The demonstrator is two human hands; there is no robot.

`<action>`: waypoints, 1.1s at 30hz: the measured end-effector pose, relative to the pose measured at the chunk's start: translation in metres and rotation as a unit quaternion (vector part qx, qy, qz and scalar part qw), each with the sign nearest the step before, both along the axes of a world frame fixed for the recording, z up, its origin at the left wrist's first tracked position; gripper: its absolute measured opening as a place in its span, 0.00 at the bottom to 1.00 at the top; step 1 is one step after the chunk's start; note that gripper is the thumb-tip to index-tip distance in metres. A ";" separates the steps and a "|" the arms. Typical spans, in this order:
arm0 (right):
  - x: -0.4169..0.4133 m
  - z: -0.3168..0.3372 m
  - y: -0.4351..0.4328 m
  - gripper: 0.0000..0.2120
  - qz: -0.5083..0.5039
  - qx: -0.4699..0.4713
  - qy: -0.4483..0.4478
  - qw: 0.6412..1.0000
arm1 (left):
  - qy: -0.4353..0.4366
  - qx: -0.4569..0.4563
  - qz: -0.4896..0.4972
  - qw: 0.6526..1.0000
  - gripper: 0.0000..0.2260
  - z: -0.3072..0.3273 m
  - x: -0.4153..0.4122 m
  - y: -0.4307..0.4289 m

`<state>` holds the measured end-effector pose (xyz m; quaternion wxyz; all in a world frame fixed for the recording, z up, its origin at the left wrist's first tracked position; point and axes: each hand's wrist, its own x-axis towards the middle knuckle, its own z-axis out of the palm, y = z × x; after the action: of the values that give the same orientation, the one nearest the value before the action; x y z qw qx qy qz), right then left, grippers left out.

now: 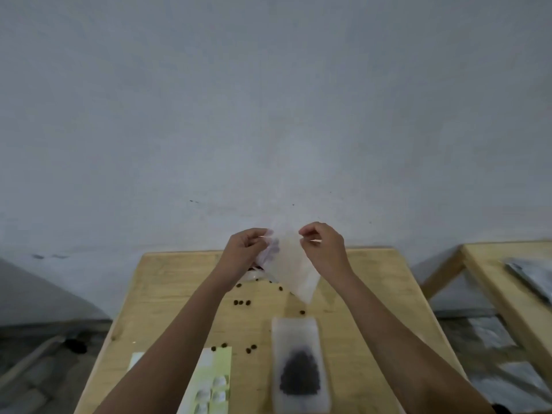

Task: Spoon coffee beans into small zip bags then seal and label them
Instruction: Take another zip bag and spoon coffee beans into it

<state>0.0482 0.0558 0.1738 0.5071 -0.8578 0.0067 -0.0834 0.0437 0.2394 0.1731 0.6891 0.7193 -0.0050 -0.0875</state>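
As both arms reach out over a wooden desk (167, 294), a person holds a clear, seemingly empty zip bag (294, 264) in the air between the two hands, its mouth uppermost and its lower corner slanting down toward the right forearm. The left hand (245, 249) pinches the bag's upper left edge with curled fingers, and the right hand (324, 249) pinches the upper right edge the same way. Loose coffee beans (242, 302) lie scattered on the desk below both hands and nearer the person. Nearer still, between the forearms, a filled bag (300, 369) lies flat, a dark heap of beans showing through it. A sheet of labels (213, 380) lies just beside the left forearm. A pale object directly under the left hand is too hidden to identify. A second wooden desk (484, 264) stands well to the right of the right hand.
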 end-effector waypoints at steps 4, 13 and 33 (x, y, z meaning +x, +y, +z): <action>0.011 0.007 0.037 0.02 0.062 0.141 0.114 0.981 | -0.018 -0.023 -0.029 0.999 0.10 0.012 -0.010 0.015; 0.015 0.028 0.076 0.11 0.089 0.302 0.166 0.935 | -0.063 0.013 -0.011 0.998 0.16 0.007 -0.007 0.047; 0.017 0.024 0.078 0.06 0.042 0.371 0.196 0.907 | -0.073 0.002 0.013 0.997 0.16 0.001 0.009 0.040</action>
<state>0.0656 0.1334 0.1978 0.7804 -0.6061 0.1001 0.1167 0.0526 0.2793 0.1738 0.6869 0.7248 -0.0462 -0.0260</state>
